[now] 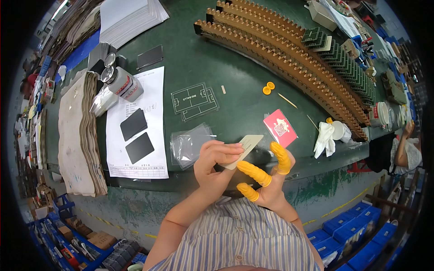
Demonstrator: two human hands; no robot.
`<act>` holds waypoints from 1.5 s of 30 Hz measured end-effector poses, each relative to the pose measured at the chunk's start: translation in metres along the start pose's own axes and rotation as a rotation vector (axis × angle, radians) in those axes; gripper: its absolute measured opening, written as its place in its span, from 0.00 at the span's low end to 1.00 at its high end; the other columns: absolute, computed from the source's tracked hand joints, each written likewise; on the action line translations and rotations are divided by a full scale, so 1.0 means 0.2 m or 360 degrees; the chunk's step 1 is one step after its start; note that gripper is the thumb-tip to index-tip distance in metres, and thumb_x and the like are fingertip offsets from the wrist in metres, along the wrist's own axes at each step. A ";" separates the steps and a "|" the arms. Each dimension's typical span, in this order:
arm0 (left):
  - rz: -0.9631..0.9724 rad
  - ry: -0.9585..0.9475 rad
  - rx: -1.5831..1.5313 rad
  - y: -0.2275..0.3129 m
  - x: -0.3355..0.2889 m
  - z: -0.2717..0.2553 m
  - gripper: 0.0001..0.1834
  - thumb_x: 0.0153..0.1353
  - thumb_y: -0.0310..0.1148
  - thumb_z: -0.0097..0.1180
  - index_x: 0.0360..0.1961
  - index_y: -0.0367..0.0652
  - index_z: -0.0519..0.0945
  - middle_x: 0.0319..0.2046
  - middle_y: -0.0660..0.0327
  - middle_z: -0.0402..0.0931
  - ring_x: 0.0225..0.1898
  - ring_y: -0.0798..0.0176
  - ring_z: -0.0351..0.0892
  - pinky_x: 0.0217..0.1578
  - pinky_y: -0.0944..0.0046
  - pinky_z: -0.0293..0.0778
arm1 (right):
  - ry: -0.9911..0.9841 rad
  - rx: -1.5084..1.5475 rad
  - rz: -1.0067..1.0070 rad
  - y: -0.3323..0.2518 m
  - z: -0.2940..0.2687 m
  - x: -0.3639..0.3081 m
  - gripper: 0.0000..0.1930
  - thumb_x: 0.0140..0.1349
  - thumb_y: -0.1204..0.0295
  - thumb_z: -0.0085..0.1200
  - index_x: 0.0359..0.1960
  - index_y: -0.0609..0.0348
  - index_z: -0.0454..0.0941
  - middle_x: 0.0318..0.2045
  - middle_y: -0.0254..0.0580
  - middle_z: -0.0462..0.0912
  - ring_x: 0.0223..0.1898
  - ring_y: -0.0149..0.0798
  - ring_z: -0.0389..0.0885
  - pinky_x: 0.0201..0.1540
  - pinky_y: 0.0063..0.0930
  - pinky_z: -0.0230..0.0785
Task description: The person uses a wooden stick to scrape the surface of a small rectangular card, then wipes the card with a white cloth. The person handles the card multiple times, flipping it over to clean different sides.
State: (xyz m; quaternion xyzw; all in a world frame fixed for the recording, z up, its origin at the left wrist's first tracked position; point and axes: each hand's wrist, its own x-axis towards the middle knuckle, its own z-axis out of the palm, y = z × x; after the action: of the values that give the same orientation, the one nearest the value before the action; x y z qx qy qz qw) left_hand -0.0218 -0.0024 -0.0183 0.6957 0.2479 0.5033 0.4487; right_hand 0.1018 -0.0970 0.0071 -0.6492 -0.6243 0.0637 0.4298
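My left hand (216, 163) pinches a pale cream card (245, 151) between thumb and fingers, tilted above the near edge of the table. Just right of it, my right hand (270, 183) has its fingers spread, with yellow rubber finger cots on them. One cot-covered fingertip is close to the card's lower edge; whether it touches, I cannot tell. Beyond my right hand lies a pink-red card (281, 128) with a white printed figure. Left of my left hand are clear plastic sleeves (192, 144). Farther back lie dark green cards with white line drawings (194, 101).
Long slotted wooden racks (271, 54) curve across the far right, one holding many green cards (348, 67). At left are a printed sheet (156, 95) with black cards (140, 148), a bottle (126, 86) and a cloth stack (79, 135). White gloves (324, 139) lie right, near yellow finger cots (268, 88).
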 end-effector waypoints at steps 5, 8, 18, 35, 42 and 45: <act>-0.0009 0.0026 -0.0005 0.00 -0.01 0.01 0.12 0.46 0.19 0.66 0.27 0.44 0.75 0.33 0.57 0.82 0.40 0.57 0.82 0.48 0.60 0.65 | -0.0022 0.0022 -0.0077 0.00 0.01 -0.01 0.21 0.53 0.50 0.57 0.46 0.43 0.80 0.55 0.42 0.64 0.56 0.48 0.51 0.58 0.39 0.50; 0.0017 0.0012 -0.0002 0.00 0.00 0.00 0.12 0.46 0.19 0.65 0.27 0.44 0.74 0.33 0.57 0.82 0.40 0.57 0.82 0.48 0.60 0.65 | 0.0080 0.0021 -0.0010 0.00 0.01 0.00 0.21 0.53 0.50 0.58 0.46 0.43 0.81 0.55 0.43 0.63 0.56 0.49 0.52 0.57 0.39 0.50; 0.0011 0.0014 -0.0019 0.01 0.00 0.00 0.12 0.46 0.19 0.65 0.26 0.44 0.74 0.32 0.57 0.82 0.40 0.57 0.81 0.46 0.61 0.66 | 0.0007 0.0001 -0.0063 -0.01 0.02 -0.02 0.21 0.51 0.51 0.59 0.46 0.41 0.81 0.57 0.42 0.59 0.55 0.48 0.52 0.57 0.38 0.51; -0.0042 0.0077 -0.0075 0.01 0.01 0.03 0.14 0.48 0.13 0.62 0.28 0.45 0.74 0.32 0.60 0.81 0.39 0.59 0.81 0.42 0.64 0.66 | 0.0275 -0.0878 0.0408 0.34 -0.20 0.08 0.24 0.48 0.52 0.63 0.47 0.44 0.79 0.64 0.47 0.57 0.61 0.55 0.50 0.62 0.48 0.39; -0.0066 0.0093 -0.0084 0.02 0.01 0.03 0.14 0.48 0.13 0.62 0.28 0.46 0.73 0.32 0.61 0.81 0.39 0.61 0.81 0.44 0.63 0.65 | 0.0035 -0.0985 0.0405 0.32 -0.18 0.11 0.25 0.52 0.46 0.57 0.47 0.44 0.81 0.63 0.51 0.60 0.61 0.53 0.50 0.63 0.48 0.38; -0.0096 0.0089 -0.0104 0.02 0.01 0.03 0.14 0.48 0.14 0.62 0.28 0.46 0.73 0.32 0.61 0.82 0.39 0.61 0.81 0.44 0.63 0.64 | 0.0012 -0.0999 0.0423 0.33 -0.18 0.11 0.25 0.52 0.45 0.56 0.47 0.44 0.81 0.63 0.52 0.61 0.61 0.53 0.50 0.63 0.48 0.38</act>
State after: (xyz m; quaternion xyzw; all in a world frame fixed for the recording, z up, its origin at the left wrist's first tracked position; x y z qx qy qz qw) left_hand -0.0162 -0.0051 -0.0149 0.6585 0.2645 0.5166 0.4791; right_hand 0.1780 -0.0842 -0.0025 -0.8258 -0.5218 -0.0783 0.1993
